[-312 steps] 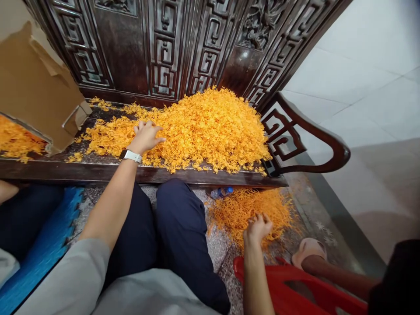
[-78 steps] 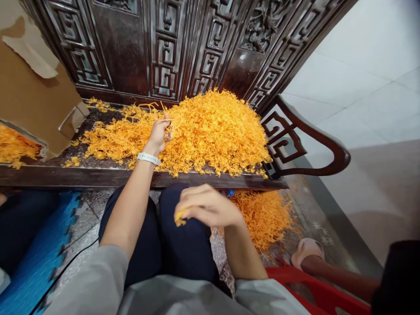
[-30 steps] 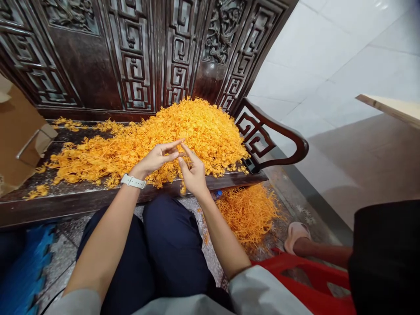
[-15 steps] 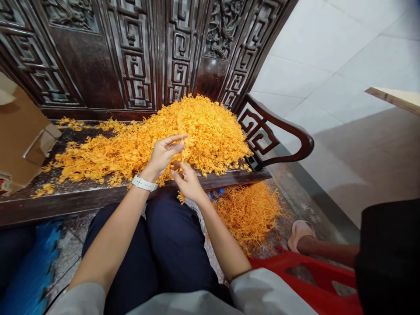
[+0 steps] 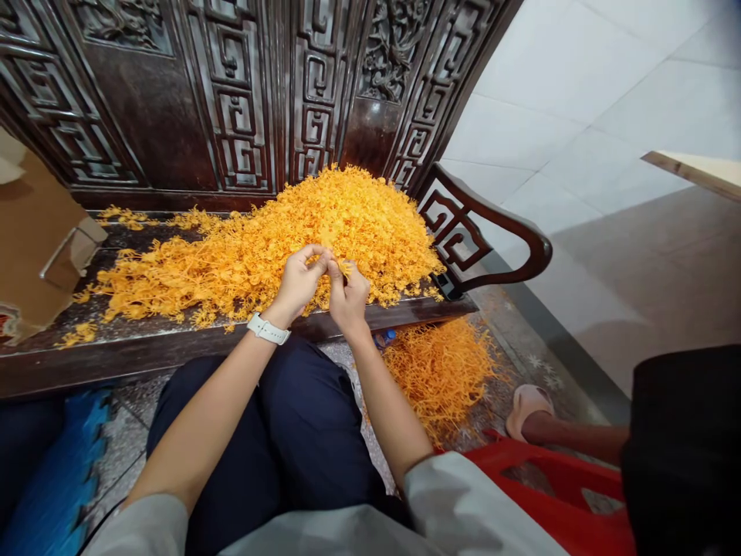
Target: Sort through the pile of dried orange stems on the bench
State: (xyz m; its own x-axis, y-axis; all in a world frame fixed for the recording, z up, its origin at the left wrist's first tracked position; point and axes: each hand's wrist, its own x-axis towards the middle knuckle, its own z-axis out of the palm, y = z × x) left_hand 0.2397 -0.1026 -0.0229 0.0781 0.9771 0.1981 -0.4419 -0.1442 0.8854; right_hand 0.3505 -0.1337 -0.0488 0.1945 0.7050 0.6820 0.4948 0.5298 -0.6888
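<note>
My left hand [image 5: 302, 279], with a white watch band [image 5: 268, 329] at the wrist, pinches thumb and forefinger together at the front of a heap of orange flower-like plastic pieces [image 5: 370, 216]. Right against it, my right hand [image 5: 350, 300] is closed, thumb up, and an orange plastic piece [image 5: 346, 268] pokes out above its fingers. The fingertips of both hands meet over this piece, and most of it is hidden. The heap spreads leftward over the dark wooden bench [image 5: 191, 344].
A cardboard box [image 5: 43, 232] stands at the bench's left end, a carved armrest [image 5: 492, 232] at its right. Below lies a tangle of thin orange strands [image 5: 443, 378], beside a blue-capped bottle [image 5: 384, 338]. At right are a red plastic stool [image 5: 538, 479] and another person's foot [image 5: 528, 413].
My hands have come together and moved slightly right. My right hand has risen from below the left to beside it, and its fingers have closed on the orange piece.
</note>
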